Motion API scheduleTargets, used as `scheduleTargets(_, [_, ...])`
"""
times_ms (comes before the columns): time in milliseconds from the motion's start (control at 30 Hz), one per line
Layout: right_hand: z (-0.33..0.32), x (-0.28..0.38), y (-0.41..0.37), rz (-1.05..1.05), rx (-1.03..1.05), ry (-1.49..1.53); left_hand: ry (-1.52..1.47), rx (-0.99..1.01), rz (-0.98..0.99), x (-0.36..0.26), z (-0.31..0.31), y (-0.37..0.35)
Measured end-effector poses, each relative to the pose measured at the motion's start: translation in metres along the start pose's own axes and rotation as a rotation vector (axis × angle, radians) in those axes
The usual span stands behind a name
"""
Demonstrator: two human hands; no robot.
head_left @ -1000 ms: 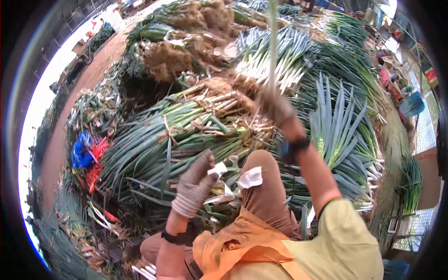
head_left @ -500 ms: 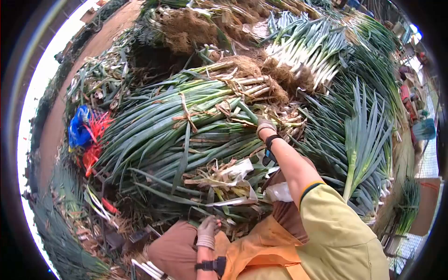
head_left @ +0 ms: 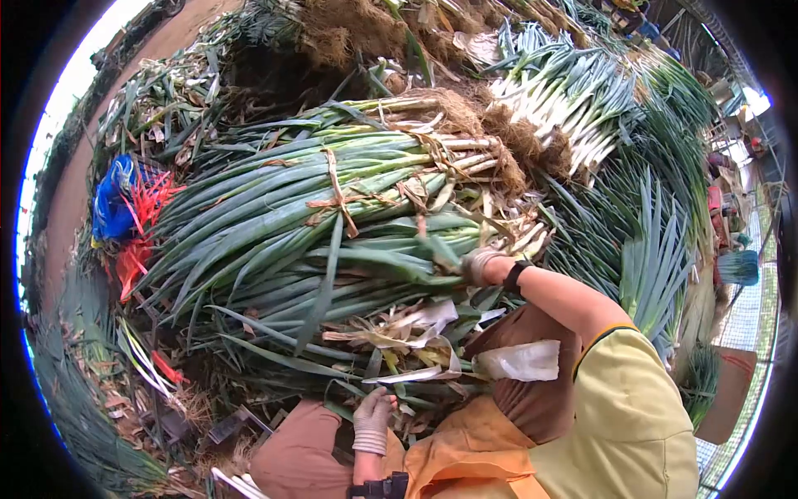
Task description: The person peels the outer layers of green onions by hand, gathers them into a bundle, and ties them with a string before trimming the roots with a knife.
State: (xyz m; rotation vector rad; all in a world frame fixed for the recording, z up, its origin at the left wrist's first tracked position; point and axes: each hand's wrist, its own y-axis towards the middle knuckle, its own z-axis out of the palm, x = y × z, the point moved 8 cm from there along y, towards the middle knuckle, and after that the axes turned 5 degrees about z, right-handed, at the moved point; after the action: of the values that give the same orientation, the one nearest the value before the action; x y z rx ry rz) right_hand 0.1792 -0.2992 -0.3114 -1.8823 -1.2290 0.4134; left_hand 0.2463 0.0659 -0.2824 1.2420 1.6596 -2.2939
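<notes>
A big bundle of leeks point(head_left: 332, 224) is lying across the middle of the scene, its leaves running left and its earthy roots pointing right. A dry straw tie point(head_left: 337, 200) is cinching it round the waist, most likely so the stalks are staying together as one load. Far right of it, a pile of cleaned white leeks point(head_left: 573, 108) is lying with all its root ends turned the same way, probably kept apart from the dirty ones. A heap of peelings point(head_left: 407, 333) is gathering on the near side, just beyond the person's knees, seemingly where stripped skins are dropping. At the left, blue and red netting point(head_left: 125, 208) is sitting well apart from the hands. The right hand point(head_left: 482, 266), gloved, is reaching to the near root end of the bundle, and its fingers are clamping round a single stalk point(head_left: 436, 249), which is slanting left from the fist and looking blurred. The left hand point(head_left: 371, 416), also gloved, is resting low on the thigh with fingers loosely spread, gripping nothing, its tips just touching the near edge of the peelings.
</notes>
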Motion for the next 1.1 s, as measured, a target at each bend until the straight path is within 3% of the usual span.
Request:
scheduleTargets(33, [0.013, 0.000, 0.017, -0.187, -0.360, 0.259, -0.006, -0.002, 0.013, 0.003, 0.002, 0.003])
scheduleTargets(67, [-0.015, 0.027, -0.007, -0.181, -0.461, 0.122, 0.005, -0.009, -0.035, 0.007, 0.004, 0.005])
scheduleTargets(100, [-0.008, 0.039, 0.005, -0.225, -0.353, 0.131, 0.035, -0.003, 0.011, 0.003, 0.009, 0.005])
scheduleTargets(133, [-0.016, 0.055, -0.010, -0.338, -0.683, 0.129, 0.067, 0.005, 0.055, -0.001, 0.015, 0.003])
scheduleTargets(167, [-0.034, 0.086, -0.021, -0.205, -0.367, 0.118, 0.081, 0.019, 0.051, -0.002, 0.022, 0.001])
scheduleTargets(200, [-0.053, 0.113, -0.040, -0.184, -0.449, 0.104, 0.236, 0.075, 0.152, -0.014, 0.033, 0.001])
scheduleTargets(267, [-0.080, 0.168, -0.074, -0.253, -0.406, 0.213, 0.402, 0.136, 0.264, -0.034, 0.054, 0.001])
scheduleTargets(300, [-0.105, 0.195, -0.105, -0.287, -0.339, 0.235, 0.614, 0.247, 0.474, -0.052, 0.075, 0.000])
scheduleTargets(333, [-0.126, 0.218, -0.140, -0.333, -0.282, 0.227, 0.690, 0.325, 0.487, -0.050, 0.078, 0.000])
scheduleTargets(367, [-0.132, 0.241, -0.145, -0.383, -0.402, 0.370, 0.762, 0.404, 0.504, -0.047, 0.081, 0.000])
scheduleTargets(400, [-0.145, 0.261, -0.163, -0.389, -0.337, 0.365, 0.829, 0.482, 0.526, -0.045, 0.083, -0.001])
scheduleTargets(433, [-0.165, 0.275, -0.184, -0.472, -0.513, 0.493, 0.079, 0.671, 0.422, -0.080, 0.117, -0.042])
scheduleTargets(467, [-0.172, 0.289, -0.193, -0.579, -0.445, 0.527, -0.275, 0.657, 0.365, -0.089, 0.103, -0.038])
scheduleTargets(500, [-0.191, 0.276, -0.228, -0.816, -0.473, 0.696, -0.627, 0.652, 0.317, -0.098, 0.088, -0.036])
scheduleTargets(533, [-0.196, 0.269, -0.227, -1.056, -0.555, 0.933, -0.579, 0.517, 0.343, -0.091, 0.045, -0.005])
scheduleTargets(567, [-0.197, 0.241, -0.233, -0.992, -0.607, 0.992, -0.260, 0.307, 0.688, -0.131, 0.039, -0.022])
scheduleTargets(600, [-0.190, 0.217, -0.232, -0.803, -0.725, 0.880, -0.250, 0.287, 0.785, -0.171, 0.045, -0.042])
scheduleTargets(633, [-0.166, 0.201, -0.220, -0.741, -0.732, 0.855, -0.240, 0.264, 0.881, -0.211, 0.051, -0.061])
scheduleTargets(667, [-0.135, 0.195, -0.210, -0.680, -0.622, 0.745, -0.553, 0.466, 0.751, -0.233, 0.056, -0.073])
scheduleTargets(700, [-0.092, 0.192, -0.196, -0.576, -0.419, 0.723, -0.628, 0.483, 0.735, -0.245, 0.055, -0.080])
scheduleTargets(733, [-0.037, 0.202, -0.168, -0.690, -0.221, 0.735, -0.702, 0.506, 0.715, -0.252, 0.052, -0.087])
scheduleTargets(767, [-0.017, 0.199, -0.178, -0.811, -0.424, 0.907, -0.774, 0.553, 0.671, -0.252, 0.048, -0.084])
scheduleTargets(800, [0.014, 0.208, -0.176, -0.698, -0.028, 1.258, -0.871, 0.592, 0.604, -0.242, 0.043, -0.076])
scheduleTargets(833, [0.040, 0.218, -0.181, -0.604, 0.161, 1.491, -0.843, 0.602, 0.585, -0.227, 0.039, -0.066])
scheduleTargets(867, [0.040, 0.224, -0.200, -0.533, 0.120, 1.470, -0.814, 0.613, 0.560, -0.214, 0.042, -0.066])
scheduleTargets(967, [0.088, 0.225, -0.175, -0.380, -0.307, 1.229, -0.731, 0.314, 0.507, -0.167, 0.020, -0.047])
scheduleTargets(1033, [0.087, 0.230, -0.176, -0.399, -0.405, 1.203, -0.714, 0.140, 0.464, -0.148, 0.007, -0.047])
scheduleTargets(1100, [0.076, 0.232, -0.185, -0.381, -0.477, 1.063, -0.776, 0.162, 0.481, -0.146, 0.001, -0.053])
